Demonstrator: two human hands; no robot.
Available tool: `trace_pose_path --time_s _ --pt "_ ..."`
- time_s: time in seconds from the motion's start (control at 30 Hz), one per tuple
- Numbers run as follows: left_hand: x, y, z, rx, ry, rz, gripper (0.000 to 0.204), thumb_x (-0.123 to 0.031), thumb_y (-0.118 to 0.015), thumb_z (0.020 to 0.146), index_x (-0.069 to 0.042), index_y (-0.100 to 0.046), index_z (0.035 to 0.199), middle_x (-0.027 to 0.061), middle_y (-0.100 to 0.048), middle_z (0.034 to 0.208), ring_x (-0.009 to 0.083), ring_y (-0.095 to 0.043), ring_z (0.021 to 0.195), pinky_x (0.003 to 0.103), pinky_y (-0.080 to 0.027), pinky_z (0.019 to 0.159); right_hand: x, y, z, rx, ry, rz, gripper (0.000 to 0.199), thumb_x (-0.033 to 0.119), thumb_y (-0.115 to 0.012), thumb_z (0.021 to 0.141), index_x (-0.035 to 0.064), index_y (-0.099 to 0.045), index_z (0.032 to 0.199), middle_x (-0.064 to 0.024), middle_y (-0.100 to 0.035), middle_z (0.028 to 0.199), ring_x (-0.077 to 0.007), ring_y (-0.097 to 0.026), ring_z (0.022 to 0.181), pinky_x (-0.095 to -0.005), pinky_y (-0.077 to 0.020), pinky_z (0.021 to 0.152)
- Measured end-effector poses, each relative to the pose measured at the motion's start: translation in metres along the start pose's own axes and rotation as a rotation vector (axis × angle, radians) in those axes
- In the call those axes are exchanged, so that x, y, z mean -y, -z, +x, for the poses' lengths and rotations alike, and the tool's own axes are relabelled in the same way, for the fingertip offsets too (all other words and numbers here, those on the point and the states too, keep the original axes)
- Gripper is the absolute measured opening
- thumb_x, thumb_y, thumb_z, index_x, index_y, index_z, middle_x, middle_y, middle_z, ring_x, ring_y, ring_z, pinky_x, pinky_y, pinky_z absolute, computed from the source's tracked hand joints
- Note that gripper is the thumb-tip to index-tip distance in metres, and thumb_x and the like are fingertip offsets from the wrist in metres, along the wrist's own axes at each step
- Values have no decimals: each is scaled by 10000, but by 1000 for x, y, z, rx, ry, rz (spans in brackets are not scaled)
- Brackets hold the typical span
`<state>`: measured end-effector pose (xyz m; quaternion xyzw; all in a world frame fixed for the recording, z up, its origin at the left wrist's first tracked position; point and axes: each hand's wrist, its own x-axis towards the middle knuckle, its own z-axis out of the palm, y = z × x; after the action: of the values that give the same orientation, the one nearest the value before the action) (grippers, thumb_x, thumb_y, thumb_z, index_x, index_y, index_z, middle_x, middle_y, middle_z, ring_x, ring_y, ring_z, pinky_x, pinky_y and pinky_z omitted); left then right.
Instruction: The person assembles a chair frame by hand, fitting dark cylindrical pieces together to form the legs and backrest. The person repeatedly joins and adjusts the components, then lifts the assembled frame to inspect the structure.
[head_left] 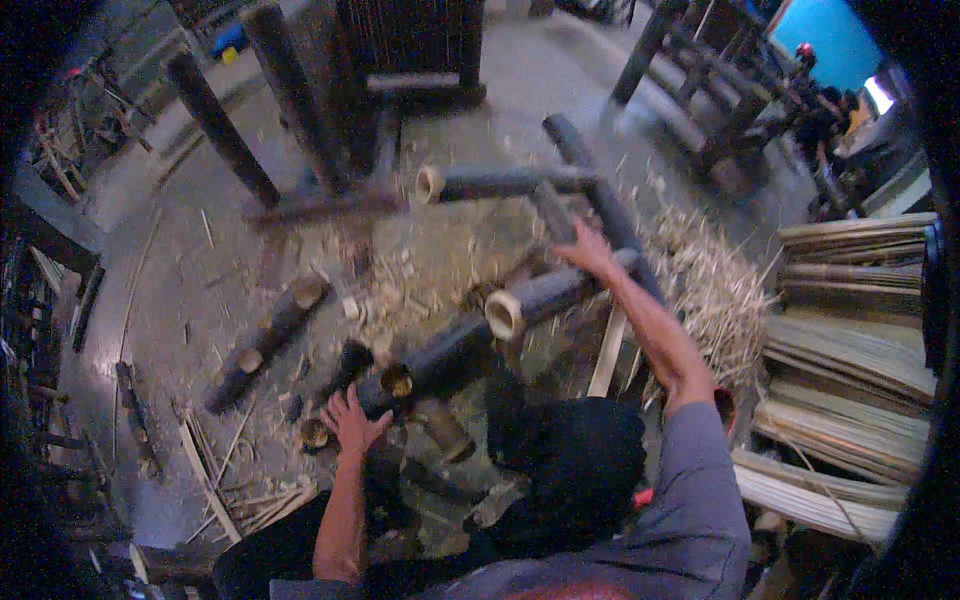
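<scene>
My left hand has its fingers spread at the near-left end of a dark bamboo pole with a notch cut in it; whether it presses on the pole I cannot tell. Farther right, my right hand closes on the near end of a flat grey-brown piece, whose kind is blurred. Under and beside that hand is a frame of thick dark bamboo. One short tube shows its pale hollow end toward me. Another tube lies beyond it, and both meet a long crosspiece.
A loose notched bamboo length lies on the left floor among chips. Curly shavings heap up at right, beside stacked bamboo strips. Split strips lie near left. Dark upright posts stand ahead; people are far right.
</scene>
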<state>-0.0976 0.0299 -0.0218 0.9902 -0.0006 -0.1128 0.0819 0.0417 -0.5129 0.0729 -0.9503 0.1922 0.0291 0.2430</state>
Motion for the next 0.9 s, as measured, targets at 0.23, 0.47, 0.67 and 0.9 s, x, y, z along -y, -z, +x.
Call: trace_pose_path --time_s 0.23,0.47,0.67,0.9 --pt "-97 65 67 34 -206 -889 726 -583 -499 866 -1 -473 1297 253 -533 1231 364 -509 1160 466 -360 990 140 154 -83 249 446 189 834 357 -739 673 -1 -398 1345 -179 -582 1163 -240 -569 1026 -354 -449 876" --pt "-217 231 10 351 -584 -2353 540 -482 -475 932 -66 -439 1275 96 -527 1203 241 -507 1119 367 -389 993 304 176 -191 699 787 -24 834 444 -731 708 64 -401 1374 -123 -560 1247 -201 -508 1137 -335 -401 953" --pt "-144 307 -16 -31 -724 -2879 370 -394 -593 838 -117 -536 1078 51 -612 967 228 -587 903 395 -479 854 397 152 -215 688 987 -103 631 407 -684 767 50 -492 1251 -104 -608 1136 -225 -573 1024 -338 -417 909" --pt "-11 323 -17 -720 -464 -2542 441 -435 -590 737 -99 -543 1019 78 -602 897 255 -585 777 430 -502 726 290 136 -228 -109 550 378 320 330 -580 832 44 -586 977 -108 -638 883 -224 -613 809 -346 -460 755"
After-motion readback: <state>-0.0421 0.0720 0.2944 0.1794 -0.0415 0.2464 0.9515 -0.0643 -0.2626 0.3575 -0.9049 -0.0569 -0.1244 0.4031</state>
